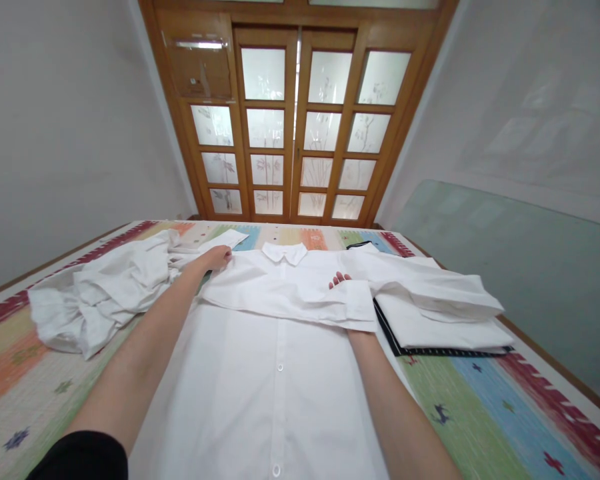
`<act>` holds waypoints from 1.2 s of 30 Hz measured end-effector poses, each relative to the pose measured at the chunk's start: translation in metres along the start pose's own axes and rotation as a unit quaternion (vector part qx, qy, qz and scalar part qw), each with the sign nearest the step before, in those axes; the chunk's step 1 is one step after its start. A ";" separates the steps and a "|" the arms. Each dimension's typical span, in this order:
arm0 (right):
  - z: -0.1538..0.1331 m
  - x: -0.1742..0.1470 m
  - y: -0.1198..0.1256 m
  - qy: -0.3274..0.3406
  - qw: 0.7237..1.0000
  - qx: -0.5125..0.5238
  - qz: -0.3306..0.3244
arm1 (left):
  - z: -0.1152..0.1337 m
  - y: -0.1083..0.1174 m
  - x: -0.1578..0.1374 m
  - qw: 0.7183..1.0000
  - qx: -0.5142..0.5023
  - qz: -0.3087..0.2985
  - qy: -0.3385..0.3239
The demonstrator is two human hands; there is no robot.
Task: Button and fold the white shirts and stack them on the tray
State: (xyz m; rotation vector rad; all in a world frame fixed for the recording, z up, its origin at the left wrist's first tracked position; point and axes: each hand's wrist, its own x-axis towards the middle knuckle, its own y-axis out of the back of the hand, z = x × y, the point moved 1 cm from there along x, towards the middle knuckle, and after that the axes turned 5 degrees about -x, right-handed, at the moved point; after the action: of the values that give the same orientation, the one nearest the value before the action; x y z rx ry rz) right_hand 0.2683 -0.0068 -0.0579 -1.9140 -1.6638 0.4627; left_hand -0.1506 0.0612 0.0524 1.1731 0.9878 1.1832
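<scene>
A white button-up shirt lies front up, its collar at the far end and its button strip running down the middle. Its left-hand sleeve is laid across the chest, cuff toward the right. My left hand is closed on the shirt's cloth at the left shoulder fold. My right hand is under the cuff end of that sleeve; only its fingertips show past the upper edge, slightly apart, and the cuff hides the palm. The other sleeve stretches out to the right.
A crumpled white garment lies on the left. To the right, under the outstretched sleeve, is a folded white cloth with a dark-edged piece beneath. All rest on a colourful patterned cloth. A greenish panel leans at the right wall; wooden glazed doors stand behind.
</scene>
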 end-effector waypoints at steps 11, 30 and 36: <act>-0.028 -0.027 -0.014 -0.091 0.981 0.168 0.030 | -0.034 -0.001 -0.010 0.995 -0.025 0.071 0.061; -0.036 -0.031 -0.023 -0.071 0.997 0.043 0.006 | -0.045 0.026 -0.001 0.987 -0.151 0.043 0.043; -0.033 -0.029 -0.026 -0.061 0.998 0.004 0.025 | -0.036 0.001 -0.004 0.997 -0.027 0.059 0.038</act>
State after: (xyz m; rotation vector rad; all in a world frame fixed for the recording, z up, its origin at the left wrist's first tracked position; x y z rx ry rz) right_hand 0.2627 -0.0391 -0.0190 -1.9605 -1.6901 0.6167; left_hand -0.1861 0.0619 0.0476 1.1644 0.9477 1.3484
